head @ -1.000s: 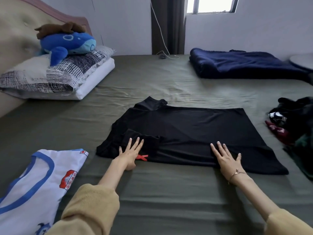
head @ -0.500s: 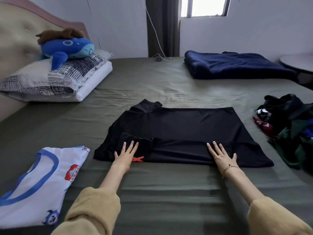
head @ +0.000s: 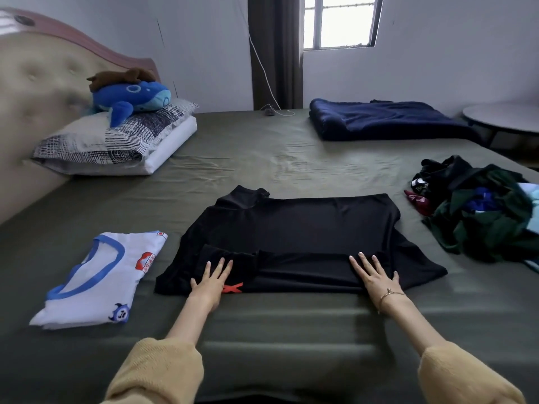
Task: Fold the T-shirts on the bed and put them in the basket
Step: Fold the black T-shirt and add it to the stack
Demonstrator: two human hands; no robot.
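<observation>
Both hands have slid only slightly along the near folded edge of the black T-shirt (head: 297, 237) since a second ago; the left hand (head: 211, 282) and right hand (head: 374, 277) lie flat on it, fingers straight, gripping nothing, pressing its near fold down in the middle of the bed (head: 262, 158). One white T-shirt (head: 102, 278) already lies folded left of the black one, while a heap of unfolded clothes (head: 478, 211) waits to its right. No basket is visible, so I judge folding partly done and all the basketing left.
</observation>
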